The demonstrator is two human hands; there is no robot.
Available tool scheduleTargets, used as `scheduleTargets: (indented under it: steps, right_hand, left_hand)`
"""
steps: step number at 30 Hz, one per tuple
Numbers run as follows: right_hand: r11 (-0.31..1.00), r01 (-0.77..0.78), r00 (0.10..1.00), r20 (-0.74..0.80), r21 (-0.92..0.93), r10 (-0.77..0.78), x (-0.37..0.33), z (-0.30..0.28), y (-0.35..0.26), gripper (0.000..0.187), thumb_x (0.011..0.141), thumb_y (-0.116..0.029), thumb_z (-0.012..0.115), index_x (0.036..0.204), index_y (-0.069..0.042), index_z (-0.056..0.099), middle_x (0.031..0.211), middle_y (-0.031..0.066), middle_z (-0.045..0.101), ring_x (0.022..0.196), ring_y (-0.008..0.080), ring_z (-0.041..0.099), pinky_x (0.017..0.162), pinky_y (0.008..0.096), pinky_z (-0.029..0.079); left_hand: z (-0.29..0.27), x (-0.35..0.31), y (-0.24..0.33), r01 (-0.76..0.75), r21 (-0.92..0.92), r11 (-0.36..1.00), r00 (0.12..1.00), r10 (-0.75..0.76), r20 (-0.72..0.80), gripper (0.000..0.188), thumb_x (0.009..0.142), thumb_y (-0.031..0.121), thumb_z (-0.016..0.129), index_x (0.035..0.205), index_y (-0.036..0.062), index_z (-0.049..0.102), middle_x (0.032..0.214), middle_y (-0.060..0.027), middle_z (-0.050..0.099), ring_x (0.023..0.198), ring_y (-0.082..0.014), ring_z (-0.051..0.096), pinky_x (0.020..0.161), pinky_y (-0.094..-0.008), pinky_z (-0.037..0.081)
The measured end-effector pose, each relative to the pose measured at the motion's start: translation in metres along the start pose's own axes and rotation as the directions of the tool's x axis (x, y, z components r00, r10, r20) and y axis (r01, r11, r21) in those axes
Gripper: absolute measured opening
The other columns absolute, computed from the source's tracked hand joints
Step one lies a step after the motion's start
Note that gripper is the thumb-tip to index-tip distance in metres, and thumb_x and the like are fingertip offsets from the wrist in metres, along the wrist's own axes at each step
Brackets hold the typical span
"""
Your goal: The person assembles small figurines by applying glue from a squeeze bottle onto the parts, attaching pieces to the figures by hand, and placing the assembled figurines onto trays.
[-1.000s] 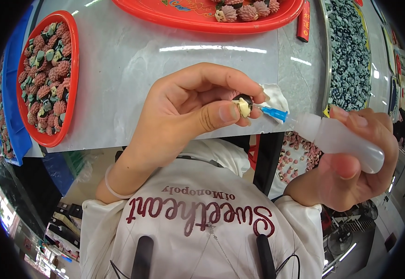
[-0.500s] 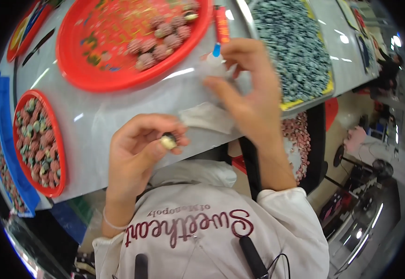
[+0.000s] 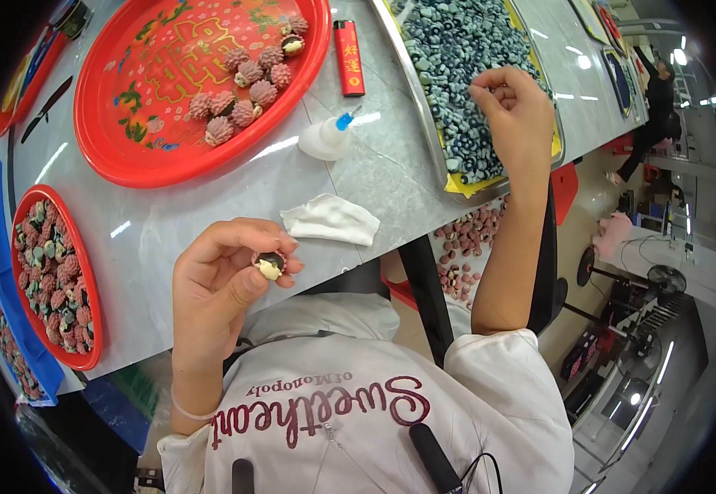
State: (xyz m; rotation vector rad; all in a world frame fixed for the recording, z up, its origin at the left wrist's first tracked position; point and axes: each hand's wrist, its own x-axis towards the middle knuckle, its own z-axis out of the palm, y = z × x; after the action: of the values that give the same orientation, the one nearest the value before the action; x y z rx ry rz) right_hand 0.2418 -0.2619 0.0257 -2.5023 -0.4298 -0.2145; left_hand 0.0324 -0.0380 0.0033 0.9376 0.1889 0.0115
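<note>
My left hand [image 3: 225,272], near the table's front edge, pinches a small figurine part [image 3: 270,264] with a dark top, a cream underside and some pink behind it. Over a metal tray [image 3: 414,82] on the right is my right hand [image 3: 518,115], its thumb and fingertips drawn together; whether anything is between them cannot be made out. Many small dark and grey-green pieces [image 3: 444,62] fill that tray on a yellow liner. Between the hands lies a folded white cloth [image 3: 331,221]. Beyond it stands a squat translucent bottle [image 3: 323,142] with a blue needle tip.
A big red tray [image 3: 119,169] holds several pink ridged pieces [image 3: 247,74]. Beside it lies a red lighter [image 3: 348,58]. At left are a red basket [image 3: 95,329] of mixed pieces, a blue bin [image 3: 45,375] and a knife [image 3: 45,109]. Pink pieces [image 3: 461,247] sit below the table edge.
My right hand has left the bottle, now standing on the table, and moved right and up over the metal tray. My left hand still holds the small figurine part, turned slightly.
</note>
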Motion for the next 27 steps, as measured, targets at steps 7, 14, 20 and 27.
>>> scheduleTargets:
  steps: [7,14,20,27]
  right_hand:
    - [0.706,-0.12,0.992,0.112,0.698,0.057,-0.024,-0.019,-0.031,0.017,0.079,-0.005,0.054,0.092,0.005,0.058,0.086,0.0089,0.059,0.068,0.0105,0.053,0.06,0.0204,0.042]
    - [0.28,-0.308,0.93,0.349,0.909,-0.11,-0.065,-0.01,-0.054,0.022,0.075,-0.007,0.059,0.091,0.006,0.054,0.087,0.0155,0.055,0.063,0.0143,0.054,0.053,0.0224,0.045]
    - [0.06,-0.529,0.815,0.527,0.846,-0.24,-0.083,0.013,-0.08,0.017,0.072,-0.001,0.058,0.088,0.006,0.054,0.09,0.0189,0.054,0.068,0.0175,0.057,0.06,0.0226,0.049]
    - [0.446,-0.173,0.913,0.313,0.878,-0.261,-0.101,0.033,-0.116,0.024,0.066,-0.001,0.067,0.085,0.003,0.052,0.084,0.0172,0.054,0.07,0.0193,0.056,0.06,0.023,0.047]
  left_hand:
    - [-0.004,-0.003,0.001,-0.014,-0.058,0.998,0.999,0.016,0.035,0.024,0.078,0.013,0.06,0.095,-0.0022,0.052,0.093,-0.0135,0.054,0.082,-0.0197,0.057,0.068,-0.0272,0.047]
    - [-0.005,-0.003,-0.002,-0.073,-0.1,0.992,0.995,0.08,0.06,0.022,0.079,0.01,0.058,0.095,-0.002,0.052,0.094,-0.0138,0.054,0.082,-0.0187,0.057,0.071,-0.0273,0.046]
    - [-0.009,-0.002,-0.002,-0.064,-0.132,0.989,0.994,0.075,0.079,0.025,0.079,0.01,0.059,0.097,-0.0032,0.049,0.095,-0.0145,0.056,0.083,-0.0185,0.059,0.071,-0.0261,0.048]
    - [-0.003,-0.002,-0.004,-0.108,-0.054,0.993,0.993,0.105,-0.052,0.036,0.073,0.026,0.066,0.091,0.0004,0.05,0.083,-0.0114,0.056,0.069,-0.0145,0.058,0.056,-0.0207,0.047]
